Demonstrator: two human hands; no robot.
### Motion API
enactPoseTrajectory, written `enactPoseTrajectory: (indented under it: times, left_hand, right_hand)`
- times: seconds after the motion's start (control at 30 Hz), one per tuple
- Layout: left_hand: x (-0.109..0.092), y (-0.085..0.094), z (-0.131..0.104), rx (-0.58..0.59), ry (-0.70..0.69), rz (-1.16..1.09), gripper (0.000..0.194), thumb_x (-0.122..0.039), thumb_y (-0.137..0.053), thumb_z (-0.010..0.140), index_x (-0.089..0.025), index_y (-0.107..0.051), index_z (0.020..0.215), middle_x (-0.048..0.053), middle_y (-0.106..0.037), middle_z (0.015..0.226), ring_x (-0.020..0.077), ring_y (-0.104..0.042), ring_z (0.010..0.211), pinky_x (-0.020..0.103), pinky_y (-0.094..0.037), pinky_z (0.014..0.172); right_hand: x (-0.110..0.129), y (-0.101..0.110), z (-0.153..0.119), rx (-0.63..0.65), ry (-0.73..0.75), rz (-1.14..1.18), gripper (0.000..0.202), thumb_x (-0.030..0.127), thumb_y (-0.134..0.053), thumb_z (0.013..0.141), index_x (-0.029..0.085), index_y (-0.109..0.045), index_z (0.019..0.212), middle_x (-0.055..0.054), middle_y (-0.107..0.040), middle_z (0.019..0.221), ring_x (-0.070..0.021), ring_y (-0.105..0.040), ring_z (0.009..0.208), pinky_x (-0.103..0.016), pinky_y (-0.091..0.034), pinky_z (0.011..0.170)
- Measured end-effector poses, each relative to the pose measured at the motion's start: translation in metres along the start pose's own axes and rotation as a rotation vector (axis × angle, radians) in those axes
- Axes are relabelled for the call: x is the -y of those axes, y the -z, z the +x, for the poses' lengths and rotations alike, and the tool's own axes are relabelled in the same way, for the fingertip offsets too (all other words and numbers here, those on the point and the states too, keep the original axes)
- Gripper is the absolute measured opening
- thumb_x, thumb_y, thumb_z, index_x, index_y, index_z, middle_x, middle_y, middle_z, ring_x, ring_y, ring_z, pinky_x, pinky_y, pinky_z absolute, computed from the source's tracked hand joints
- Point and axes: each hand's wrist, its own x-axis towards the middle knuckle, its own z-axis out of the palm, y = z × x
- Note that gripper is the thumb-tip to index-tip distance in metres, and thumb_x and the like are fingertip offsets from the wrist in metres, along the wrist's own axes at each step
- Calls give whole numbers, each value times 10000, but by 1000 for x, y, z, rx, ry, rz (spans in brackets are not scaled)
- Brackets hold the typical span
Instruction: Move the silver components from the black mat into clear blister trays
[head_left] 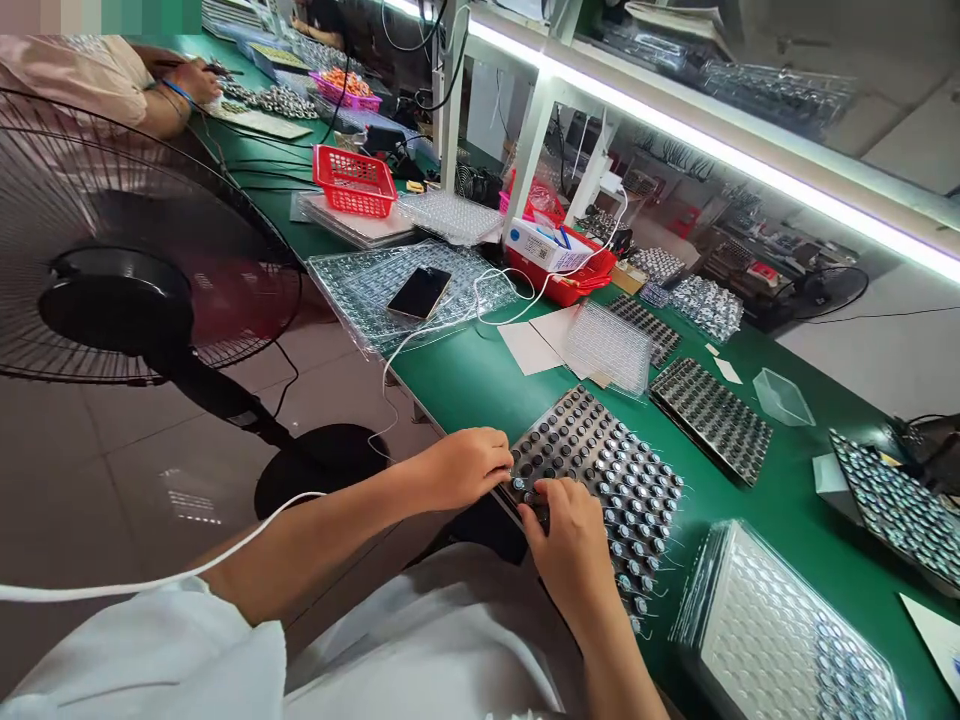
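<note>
A square tray point(592, 452) filled with rows of small round dark parts lies at the front edge of the green table. Thin wires stick out along its right side, where the parts have shiny tops. At the tray's left corner is my left hand point(471, 468), its fingers pinched together near an outer part; what they hold, if anything, is too small to tell. My right hand point(568, 530) rests over the tray's front side with curled fingers round one of the small parts, which it mostly hides.
Stacked clear plastic trays point(787, 630) stand at the right front. Behind lie another filled tray point(711, 420), a phone point(420, 292) and a white cable. A red basket point(355, 182) sits farther back. A large fan point(112, 300) stands left; beyond it a person's hands point(196, 82) work at the table.
</note>
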Motion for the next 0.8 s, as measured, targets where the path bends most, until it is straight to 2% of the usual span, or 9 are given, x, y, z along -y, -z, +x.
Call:
enactPoseTrajectory:
  times: [0.1, 0.2, 0.4, 0.6, 0.7, 0.8]
  left_hand:
    - [4, -5, -5, -24, -61, 4, 206, -254, -480, 920, -174, -652, 999, 55, -621, 958, 155, -569, 906, 255, -440, 830]
    - [10, -8, -8, -48, -99, -25, 212, -249, -474, 927, -178, -637, 1042, 59, -629, 996, 154, -573, 929, 254, -447, 842]
    - [15, -6, -3, -7, -221, 89, 192, -207, -456, 926, -154, -639, 951, 80, -624, 946, 166, -564, 893, 271, -456, 814]
    - [19, -1, 1, -5, -297, 150, 249, -207, -400, 941, -153, -640, 905, 93, -638, 886, 173, -571, 871, 299, -471, 811]
    - [17, 4, 3, -121, -223, 84, 250, -222, -392, 944, -157, -630, 904, 80, -658, 895, 161, -591, 875, 284, -474, 817]
    - [3, 9, 9, -350, -51, 25, 199, -270, -449, 921, -180, -627, 907, 38, -686, 886, 155, -623, 849, 275, -479, 812]
  right_hand:
    - [3, -2, -6, -68, 41, -17, 144, 245, -527, 876, 192, -576, 1001, -67, -602, 933, -215, -527, 876, -355, -359, 765]
    - [5, -4, -9, -77, 57, -18, 125, 218, -518, 885, 207, -595, 983, -55, -611, 924, -205, -518, 866, -352, -351, 764]
    - [2, -4, -4, -46, 76, -24, 111, 193, -517, 890, 210, -622, 922, -39, -616, 841, -194, -514, 839, -342, -334, 738]
    - [1, -1, 1, -48, 213, -108, 162, 142, -477, 883, 201, -606, 803, -32, -582, 755, -181, -499, 783, -347, -318, 721]
    - [3, -1, 1, -118, 190, -72, 152, 148, -491, 862, 199, -603, 774, -26, -578, 736, -171, -506, 778, -341, -324, 717]
    - [3, 4, -5, -201, 112, 23, 117, 176, -518, 843, 205, -611, 779, -14, -595, 739, -159, -517, 768, -331, -341, 707]
